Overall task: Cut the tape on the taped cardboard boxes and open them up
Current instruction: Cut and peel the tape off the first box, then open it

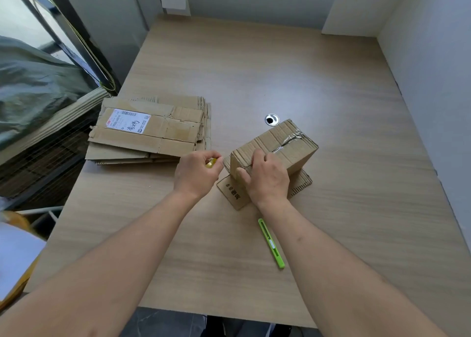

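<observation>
A small cardboard box (285, 143) stands on the wooden table (305, 77), its bottom flaps spread out beneath it. A clear tape strip (290, 139) runs along its top seam. My right hand (265, 176) grips the box's near end, fingers curled over the top edge and thumb on the front face. My left hand (196, 171) hovers just left of the box, fingers curled round a small yellow wad (211, 163), apparently tape. A green utility knife (271, 242) lies on the table near my right forearm, untouched.
A stack of flattened cardboard boxes (153, 130), the top one bearing a shipping label, lies at the table's left side. A round metal cable hole (272, 119) sits behind the box. Walls close in the table at the back and right.
</observation>
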`<state>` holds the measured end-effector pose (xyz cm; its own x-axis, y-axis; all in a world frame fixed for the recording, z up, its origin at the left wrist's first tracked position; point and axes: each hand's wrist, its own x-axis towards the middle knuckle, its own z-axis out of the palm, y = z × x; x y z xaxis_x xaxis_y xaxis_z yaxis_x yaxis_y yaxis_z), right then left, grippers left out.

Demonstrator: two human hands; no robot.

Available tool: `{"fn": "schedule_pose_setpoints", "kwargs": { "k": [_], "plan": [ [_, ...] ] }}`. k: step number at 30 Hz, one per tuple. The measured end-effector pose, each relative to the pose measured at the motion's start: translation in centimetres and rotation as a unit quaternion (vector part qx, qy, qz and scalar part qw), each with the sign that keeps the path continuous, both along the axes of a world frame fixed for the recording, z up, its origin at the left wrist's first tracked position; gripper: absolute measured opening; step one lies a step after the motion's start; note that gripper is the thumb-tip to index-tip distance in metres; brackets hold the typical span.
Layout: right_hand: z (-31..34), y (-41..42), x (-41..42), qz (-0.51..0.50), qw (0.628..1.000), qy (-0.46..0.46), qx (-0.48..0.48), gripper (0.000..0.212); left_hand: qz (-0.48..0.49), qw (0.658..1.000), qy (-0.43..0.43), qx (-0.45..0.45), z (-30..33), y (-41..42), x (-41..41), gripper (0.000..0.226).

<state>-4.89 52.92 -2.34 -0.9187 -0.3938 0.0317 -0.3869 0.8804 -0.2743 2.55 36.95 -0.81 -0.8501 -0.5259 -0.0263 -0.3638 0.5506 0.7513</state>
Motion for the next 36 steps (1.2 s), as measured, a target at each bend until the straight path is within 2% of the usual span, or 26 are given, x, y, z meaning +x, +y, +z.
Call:
{"fn": "schedule_pose_setpoints", "kwargs": {
  "k": [6,11,15,19,27,29,33,36],
  "plan": [
    [-0.8,-0.6,-1.0,0.033,0.998,0.031,0.043,0.057,-0.011,1.000,-0.008,0.028,-0.8,-0.3,-1.0,0.018],
    [-1.0,0.6,-1.5,0.059,0.995,0.018,0.077,0.084,-0.012,0.999,-0.008,0.044,-0.7,-0.1,-1.0,0.012],
    [-0.8,2.1,-2.1,0.021,0.995,0.020,0.099,0.080,-0.006,0.998,-0.008,0.067,-0.4,-0.4,-1.0,0.011],
    [-0.5,2.9,-2.1,0.000,0.995,0.011,0.100,0.086,-0.035,0.995,-0.026,0.094,-1.1,-0.4,-0.4,0.010],
    [-0.6,3.5,-0.8,0.000,0.999,0.012,0.051,0.082,-0.065,0.993,-0.074,0.070,-2.7,0.3,0.6,0.008],
    [-0.6,4.0,-0.6,-0.005,1.000,0.013,0.024,0.076,-0.060,0.993,-0.074,0.074,-3.1,0.5,1.0,0.006],
    [-0.5,4.4,-0.3,-0.027,0.999,-0.025,0.007,0.049,-0.055,0.992,-0.070,0.093,-3.8,1.0,1.6,0.008],
    [-0.5,4.5,-0.8,-0.034,0.999,-0.029,0.013,0.047,-0.064,0.990,-0.073,0.098,-3.7,1.3,1.8,0.009]
  ]
}}
